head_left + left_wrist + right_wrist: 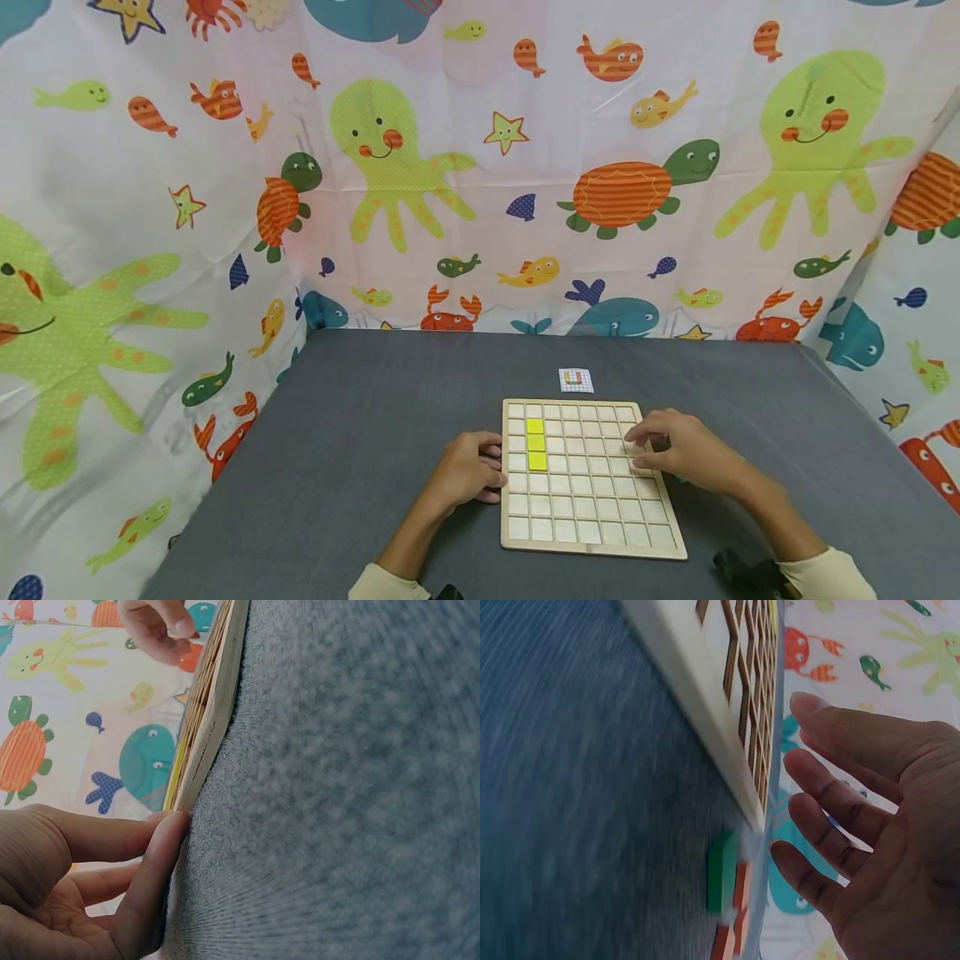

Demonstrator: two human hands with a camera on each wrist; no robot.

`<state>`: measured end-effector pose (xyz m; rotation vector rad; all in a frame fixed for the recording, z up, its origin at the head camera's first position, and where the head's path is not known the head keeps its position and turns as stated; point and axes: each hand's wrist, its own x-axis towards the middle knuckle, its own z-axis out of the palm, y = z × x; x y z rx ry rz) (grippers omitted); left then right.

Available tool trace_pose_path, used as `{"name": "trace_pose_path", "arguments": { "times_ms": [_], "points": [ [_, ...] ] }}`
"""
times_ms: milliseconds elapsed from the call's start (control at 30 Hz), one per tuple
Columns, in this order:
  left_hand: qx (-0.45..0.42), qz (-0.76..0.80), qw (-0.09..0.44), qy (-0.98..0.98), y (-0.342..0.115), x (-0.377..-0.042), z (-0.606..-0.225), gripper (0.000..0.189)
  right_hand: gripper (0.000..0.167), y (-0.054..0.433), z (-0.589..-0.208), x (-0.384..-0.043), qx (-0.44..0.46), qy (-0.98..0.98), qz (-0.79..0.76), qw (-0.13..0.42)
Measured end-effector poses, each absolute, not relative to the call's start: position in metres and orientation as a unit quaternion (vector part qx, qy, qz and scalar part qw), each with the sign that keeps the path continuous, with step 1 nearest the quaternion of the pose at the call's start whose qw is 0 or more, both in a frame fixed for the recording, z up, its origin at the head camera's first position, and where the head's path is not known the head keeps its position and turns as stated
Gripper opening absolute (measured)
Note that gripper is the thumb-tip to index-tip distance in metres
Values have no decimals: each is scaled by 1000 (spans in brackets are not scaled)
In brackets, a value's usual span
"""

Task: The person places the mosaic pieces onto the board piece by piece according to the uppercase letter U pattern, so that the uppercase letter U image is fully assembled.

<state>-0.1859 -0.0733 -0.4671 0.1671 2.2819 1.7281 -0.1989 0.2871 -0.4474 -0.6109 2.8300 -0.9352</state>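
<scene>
A wooden grid board [592, 500] lies flat on the grey table, with three yellow squares [536, 444] stacked in one column near its left side. At the board's left edge is my left hand [468, 471]; in the left wrist view its thumb and a finger [154, 859] pinch the wooden rim. My right hand [693, 450] hovers at the right edge, its fingertips over the grid. Seen from the right wrist, the fingers [832, 795] are spread and loosely bent, with nothing between them.
Behind the board lies a small card [576, 381] with a U-shaped pattern on a grid. Beyond the board in the right wrist view are a green block [721, 874] and several orange-red blocks [741, 889]. A sea-animal curtain [465, 167] hangs around the grey table [360, 417].
</scene>
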Motion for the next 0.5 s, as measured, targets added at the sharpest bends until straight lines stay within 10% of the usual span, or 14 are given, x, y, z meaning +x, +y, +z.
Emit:
{"name": "trace_pose_path", "arguments": {
  "times_ms": [500],
  "points": [
    [57,594,138,791,-73,-185,-466,59,33,341,-451,-184,-147,951,-271,13]
  ]
}}
